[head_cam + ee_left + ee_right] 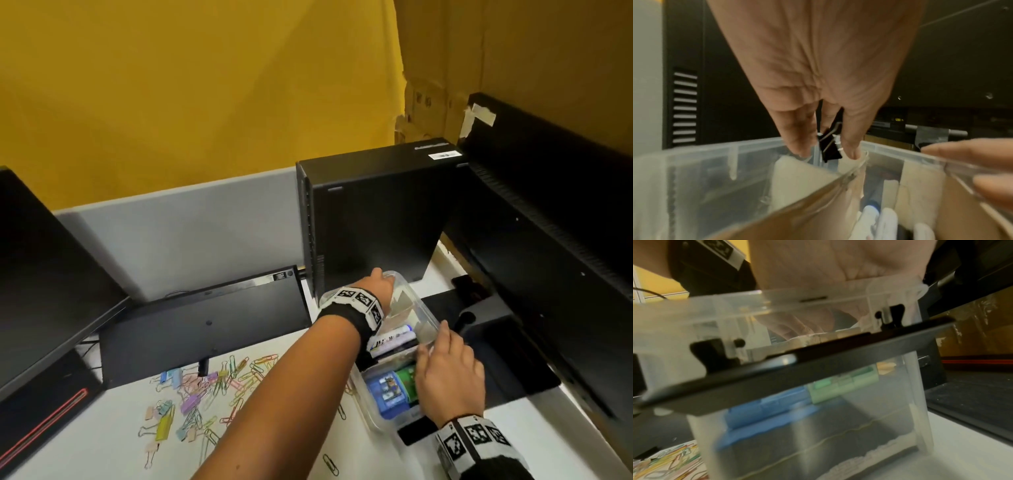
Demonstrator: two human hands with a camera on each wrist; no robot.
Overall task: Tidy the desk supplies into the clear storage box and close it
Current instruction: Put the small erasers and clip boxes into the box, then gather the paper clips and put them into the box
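The clear storage box (363,394) stands on the white desk and holds a blue packet (388,390), a green packet (406,377) and a white tube (394,339). My left hand (383,279) reaches over the box's far end. In the left wrist view its fingers pinch a black binder clip (830,146) just above the box rim (715,151). My right hand (435,342) grips the edge of the tilted clear lid (423,318) at the box's right side. The right wrist view shows the box wall (838,434) under a black clasp bar (797,369).
Several coloured paper clips and binder clips (205,387) lie scattered on the desk left of the box. A black computer tower (370,212) stands just behind the box, a keyboard (205,322) leans at the left, and a monitor base (496,349) sits close on the right.
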